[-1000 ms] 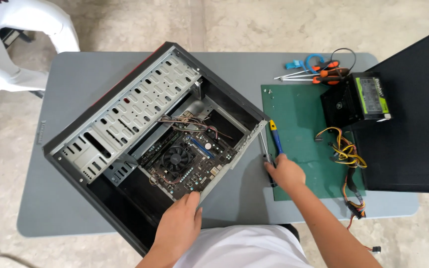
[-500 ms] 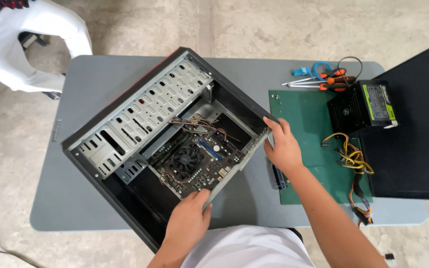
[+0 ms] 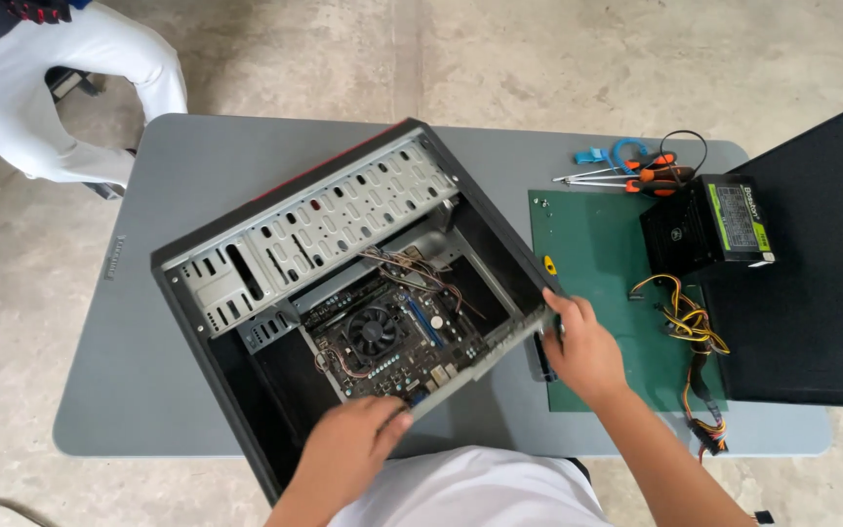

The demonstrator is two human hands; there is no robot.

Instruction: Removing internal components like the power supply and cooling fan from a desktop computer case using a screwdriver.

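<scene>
An open black computer case [image 3: 246, 263] lies on its side on a grey table [image 3: 148, 390], turned at an angle. Inside it I see the motherboard [image 3: 397, 342] with a round fan and a bundle of thin wires. My left hand [image 3: 348, 449] grips the case's near edge close to my body. My right hand [image 3: 582, 346] holds the case's right corner rim, next to a green mat [image 3: 597, 244]. A tool with a blue and yellow handle lies half hidden under my right hand.
On the green mat sits a black power supply [image 3: 704, 229] with yellow and black cables [image 3: 690, 327] trailing toward me. Screwdrivers and pliers [image 3: 636, 176] lie at the far right of the table. A black panel [image 3: 822, 263] covers the right edge. A person in white sits at the far left.
My right hand left the tool on the mat and moved left onto the case's corner rim. My left hand stayed on the near edge. The camera view shifted slightly.
</scene>
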